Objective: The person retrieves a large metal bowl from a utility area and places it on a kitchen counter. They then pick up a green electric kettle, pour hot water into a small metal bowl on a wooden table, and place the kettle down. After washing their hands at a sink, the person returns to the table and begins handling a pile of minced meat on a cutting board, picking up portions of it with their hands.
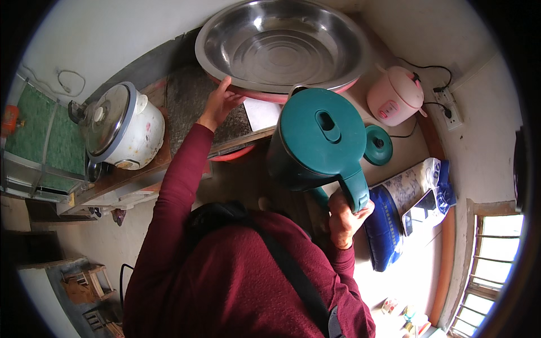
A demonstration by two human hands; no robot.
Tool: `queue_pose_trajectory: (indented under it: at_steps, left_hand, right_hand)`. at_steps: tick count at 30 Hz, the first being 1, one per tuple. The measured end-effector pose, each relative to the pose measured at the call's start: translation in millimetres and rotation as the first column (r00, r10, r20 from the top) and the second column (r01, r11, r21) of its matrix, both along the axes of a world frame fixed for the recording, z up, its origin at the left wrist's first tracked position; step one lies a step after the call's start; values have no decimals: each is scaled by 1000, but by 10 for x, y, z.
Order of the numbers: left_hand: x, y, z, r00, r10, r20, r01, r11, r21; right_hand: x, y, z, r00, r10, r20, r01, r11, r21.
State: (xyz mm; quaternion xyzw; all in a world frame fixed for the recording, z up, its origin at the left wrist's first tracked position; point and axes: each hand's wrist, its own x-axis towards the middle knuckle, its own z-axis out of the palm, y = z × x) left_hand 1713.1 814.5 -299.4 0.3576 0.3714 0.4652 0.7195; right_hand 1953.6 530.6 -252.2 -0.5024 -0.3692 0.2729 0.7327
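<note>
You've got a white rice cooker (135, 132) on your left, wooden stool (100, 281) lower left; to your right a pink cooker (394, 97) near the wall socket (448, 107), phone (419, 213) on a blue-and-white packet (383, 225), barred window (489, 259) farther right

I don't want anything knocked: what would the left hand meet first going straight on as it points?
Likely the steel basin or the red rim just beneath it: the left hand is at that edge, perhaps touching, though depth is unclear.

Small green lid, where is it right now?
In the head view, the small green lid lies right of centre, just right of the green kettle and below the pink rice cooker.
</note>
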Motion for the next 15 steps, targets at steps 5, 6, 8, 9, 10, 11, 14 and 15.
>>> queue_pose_trajectory:
  at_steps: [5,6,8,9,10,11,14,15]
  left_hand:
    - [-10,11,-28,999,4,34,-4,1000,8]
    - [-3,6,-10,999,7,35,-7,1000,7]
    - [-3,85,-32,999,-15,32,15,1000,1]
    - [16,115,-19,999,-28,30,28,1000,-2]
    - [25,108,-23,1000,-29,3,29,1000,2]
    - [29,79,-33,999,-30,-23,30,1000,5]
    - [71,106,-11,999,18,-31,-19,1000,-15]
    - [105,107,-17,999,46,-15,-46,998,-31]
  right_hand:
    - [-45,-8,101,1000,17,22,-17,1000,-17]
    - [-36,-14,114,998,47,28,-47,999,-25]
    - [-36,-29,81,998,39,40,-38,999,-32]
    - [-31,-31,63,998,33,46,-31,999,-34]
    - [-28,-36,53,998,26,49,-25,999,-33]
    - [-25,-44,45,998,20,51,-19,999,-31]
    - [-41,-45,55,999,12,36,-10,999,-50]
    - [-36,-49,61,999,14,34,-12,998,-65]
